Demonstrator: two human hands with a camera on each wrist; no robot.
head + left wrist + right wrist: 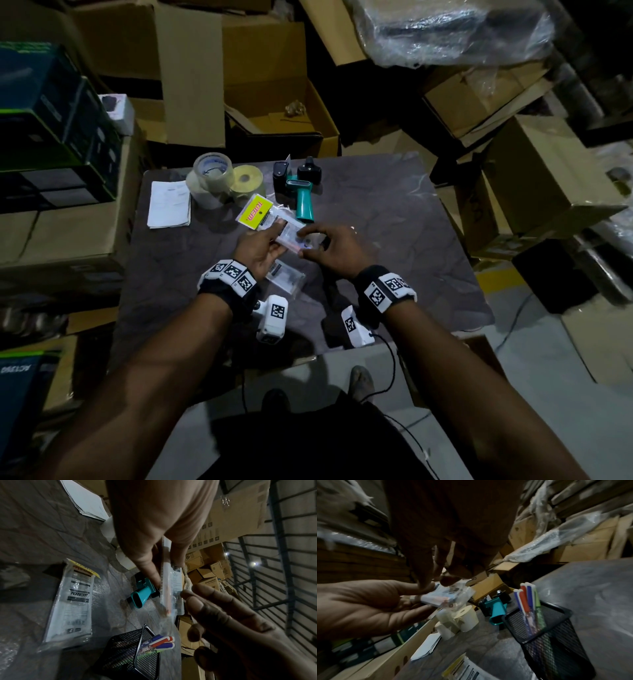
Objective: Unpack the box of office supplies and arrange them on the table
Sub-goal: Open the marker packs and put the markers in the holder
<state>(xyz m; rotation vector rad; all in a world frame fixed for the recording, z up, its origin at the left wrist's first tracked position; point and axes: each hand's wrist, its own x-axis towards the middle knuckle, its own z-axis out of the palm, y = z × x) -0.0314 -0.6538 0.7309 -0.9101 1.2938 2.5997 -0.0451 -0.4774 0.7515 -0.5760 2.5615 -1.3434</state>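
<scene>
Both hands hold a small clear plastic packet (294, 237) of white items just above the middle of the dark table (394, 222). My left hand (274, 236) pinches its left end between thumb and fingers, and in the left wrist view the packet (169, 588) is edge-on. My right hand (306, 244) pinches the right end, and in the right wrist view the packet (440, 599) sits below its fingertips (426, 584). A yellow-headed TOTEM packet (256, 212) lies just beyond. Another clear packet (287, 277) lies under my left palm.
A teal tape dispenser (302, 198), two clear tape rolls (209, 178), a yellow roll (245, 180) and a paper stack (170, 209) sit at the table's far side. A black mesh holder (547, 635) with pens stands near my right wrist. An open cardboard box (281, 113) stands behind the table.
</scene>
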